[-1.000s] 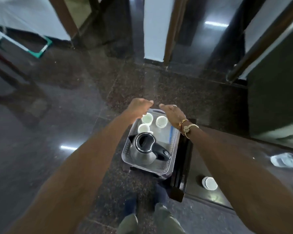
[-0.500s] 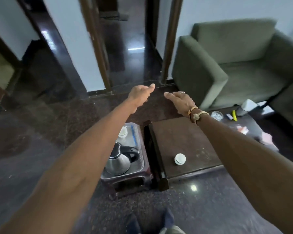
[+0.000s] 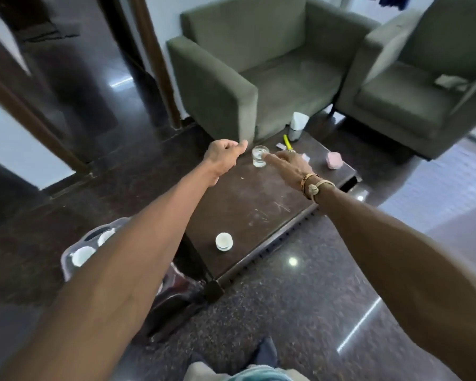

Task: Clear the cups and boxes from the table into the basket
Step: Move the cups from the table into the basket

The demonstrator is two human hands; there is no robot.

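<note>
A dark brown low table (image 3: 261, 207) carries a small white cup (image 3: 224, 241) near its front edge and a clear glass (image 3: 259, 156) near the far left corner. A pink box (image 3: 335, 160) lies at the far right of the tabletop. My right hand (image 3: 293, 163) stretches flat over the table, fingers apart, with the fingertips at the glass rim but not wrapped around it. My left hand (image 3: 222, 158) hovers just left of the glass, loosely curled and holding nothing. A grey tray (image 3: 66, 261) at the lower left holds white cups (image 3: 80, 255), partly hidden by my left forearm.
A white container (image 3: 298, 127) and a yellow stick-like item (image 3: 287, 142) stand at the table's far edge. Two green armchairs (image 3: 248, 78) (image 3: 423, 92) sit behind the table. Dark polished floor lies around it, with a doorway at the left.
The view has swung right from the tray and kettle onto the table. Both hands have moved out over the table to the clear glass.
</note>
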